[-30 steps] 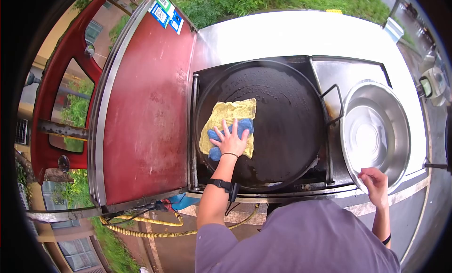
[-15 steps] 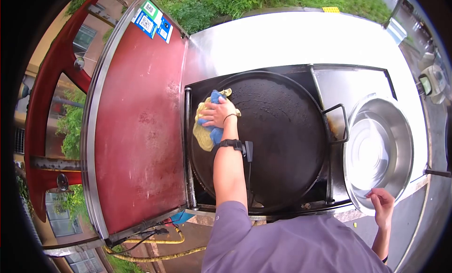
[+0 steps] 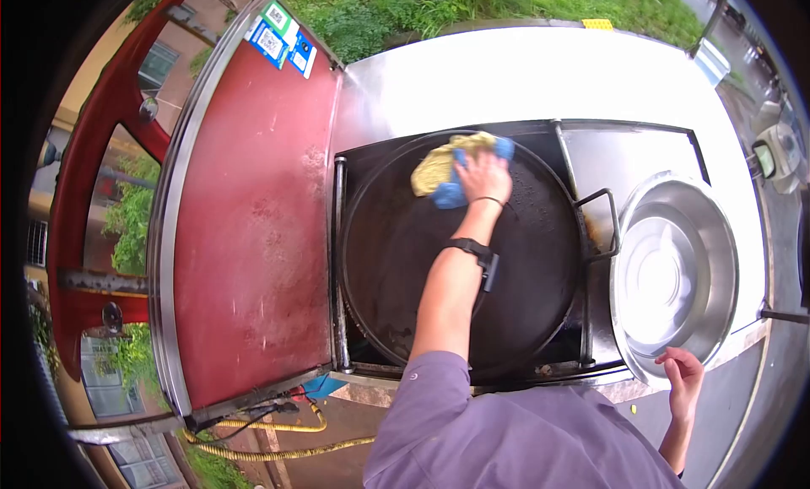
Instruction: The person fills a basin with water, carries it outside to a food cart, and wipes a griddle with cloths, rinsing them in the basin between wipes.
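Note:
My left hand (image 3: 485, 177) presses on a yellow and blue cloth (image 3: 435, 170), fingers bent over its blue part. The cloth lies bunched near the far edge of a large round black griddle (image 3: 422, 270). Faint wet-looking specks mark the dark surface right of that hand. Over the near rim of a wide steel basin (image 3: 724, 278), my right hand (image 3: 682, 375) hovers with loosely curled fingers and thumb apart, holding nothing visible. A black band with a small device sits on my left wrist.
A metal loop handle (image 3: 614, 223) stands between griddle and basin. To the left rises a red panel (image 3: 245, 227) with QR-code stickers (image 3: 272, 42). A bright metal counter (image 3: 506, 75) lies beyond the griddle. A yellow hose (image 3: 278, 451) hangs below the near edge.
My left hand has swept the cloth rightward and farther away, from the griddle's left side to its far edge. My right hand stays by the basin rim.

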A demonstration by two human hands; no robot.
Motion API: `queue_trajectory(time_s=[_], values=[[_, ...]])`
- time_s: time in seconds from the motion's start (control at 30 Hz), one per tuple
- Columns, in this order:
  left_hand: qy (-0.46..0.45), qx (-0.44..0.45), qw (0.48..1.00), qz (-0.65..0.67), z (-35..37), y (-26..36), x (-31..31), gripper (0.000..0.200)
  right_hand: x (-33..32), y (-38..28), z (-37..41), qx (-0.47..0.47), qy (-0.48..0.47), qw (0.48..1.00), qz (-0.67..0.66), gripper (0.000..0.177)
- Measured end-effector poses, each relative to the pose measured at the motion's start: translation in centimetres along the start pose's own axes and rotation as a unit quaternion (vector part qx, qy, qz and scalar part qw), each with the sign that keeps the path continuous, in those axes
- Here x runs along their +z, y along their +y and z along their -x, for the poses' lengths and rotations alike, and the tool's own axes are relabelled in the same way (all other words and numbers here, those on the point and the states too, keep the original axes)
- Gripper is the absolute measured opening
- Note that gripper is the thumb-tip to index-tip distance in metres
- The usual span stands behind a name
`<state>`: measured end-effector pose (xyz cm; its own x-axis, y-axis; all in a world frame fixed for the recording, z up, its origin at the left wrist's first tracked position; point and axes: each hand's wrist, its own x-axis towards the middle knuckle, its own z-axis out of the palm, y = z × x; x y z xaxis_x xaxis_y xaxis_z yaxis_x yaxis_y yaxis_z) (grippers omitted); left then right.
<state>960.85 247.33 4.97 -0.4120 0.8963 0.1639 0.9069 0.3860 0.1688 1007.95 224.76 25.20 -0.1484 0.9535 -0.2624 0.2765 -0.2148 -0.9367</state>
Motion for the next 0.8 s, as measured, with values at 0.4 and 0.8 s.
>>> queue_trajectory(time_s=[0.4, 0.8], values=[[-0.151, 0.31, 0.904, 0.254, 22.8, 6.4, -5.0, 0.032, -2.0, 0.1, 0.8, -0.08, -0.087, 0.993, 0.008, 0.016], [-0.153, -0.198, 0.962, 0.105, 37.4, -6.5, -11.3, 0.079, -3.1, -0.7, -2.3, -0.119, -0.175, 0.977, 0.023, 0.014]])
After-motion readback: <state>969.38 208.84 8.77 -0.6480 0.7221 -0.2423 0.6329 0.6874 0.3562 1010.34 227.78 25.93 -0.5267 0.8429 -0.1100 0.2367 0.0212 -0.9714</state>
